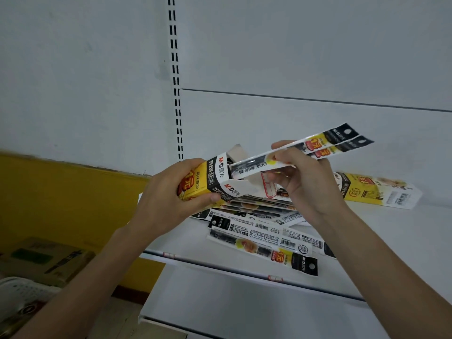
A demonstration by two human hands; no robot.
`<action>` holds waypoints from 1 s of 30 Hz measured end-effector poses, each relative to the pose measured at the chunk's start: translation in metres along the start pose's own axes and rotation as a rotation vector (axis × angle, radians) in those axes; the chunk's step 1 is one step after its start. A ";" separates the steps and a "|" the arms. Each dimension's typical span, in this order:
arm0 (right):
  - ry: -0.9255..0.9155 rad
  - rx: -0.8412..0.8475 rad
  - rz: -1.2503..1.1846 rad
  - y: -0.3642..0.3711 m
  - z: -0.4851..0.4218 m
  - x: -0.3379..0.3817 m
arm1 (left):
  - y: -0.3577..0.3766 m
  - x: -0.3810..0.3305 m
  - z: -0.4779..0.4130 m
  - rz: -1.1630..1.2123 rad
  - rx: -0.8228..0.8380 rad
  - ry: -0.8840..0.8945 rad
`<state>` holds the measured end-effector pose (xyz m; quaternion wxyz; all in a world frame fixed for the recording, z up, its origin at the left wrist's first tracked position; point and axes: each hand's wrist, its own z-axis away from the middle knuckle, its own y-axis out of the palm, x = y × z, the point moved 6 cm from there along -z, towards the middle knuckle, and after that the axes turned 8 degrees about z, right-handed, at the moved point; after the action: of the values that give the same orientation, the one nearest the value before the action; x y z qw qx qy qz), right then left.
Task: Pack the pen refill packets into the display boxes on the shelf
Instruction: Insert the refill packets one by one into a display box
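My left hand (168, 194) grips a yellow, black and white display box (215, 177) held above the shelf, its open end turned to the right. My right hand (300, 174) pinches two long pen refill packets (325, 143), whose lower ends sit inside the box's open mouth. Several more refill packets (264, 231) lie in a loose pile on the white shelf (367, 245) below my hands. A second display box (381, 192) lies flat on the shelf at the right.
A slotted upright (176, 77) runs up the white back panel. At lower left, beyond the shelf's end, are a yellow wall, cardboard boxes (46, 258) and a white basket (22, 297). A lower shelf (244, 311) sits beneath.
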<state>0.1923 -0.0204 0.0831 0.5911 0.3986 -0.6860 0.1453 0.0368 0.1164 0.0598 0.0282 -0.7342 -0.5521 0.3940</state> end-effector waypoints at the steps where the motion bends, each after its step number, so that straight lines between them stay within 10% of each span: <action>1: 0.015 -0.002 0.010 -0.001 0.000 -0.003 | -0.001 -0.001 0.000 -0.003 -0.006 0.005; 13: -0.013 0.148 0.465 0.023 0.006 -0.009 | 0.013 -0.001 0.003 -0.074 0.064 -0.002; 30: -0.040 0.113 0.400 0.017 0.002 0.004 | 0.003 -0.008 0.000 -0.050 -0.001 0.016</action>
<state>0.1784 -0.0127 0.0911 0.5133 0.2896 -0.7540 0.2900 0.0387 0.1087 0.0631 0.0422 -0.7232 -0.5704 0.3870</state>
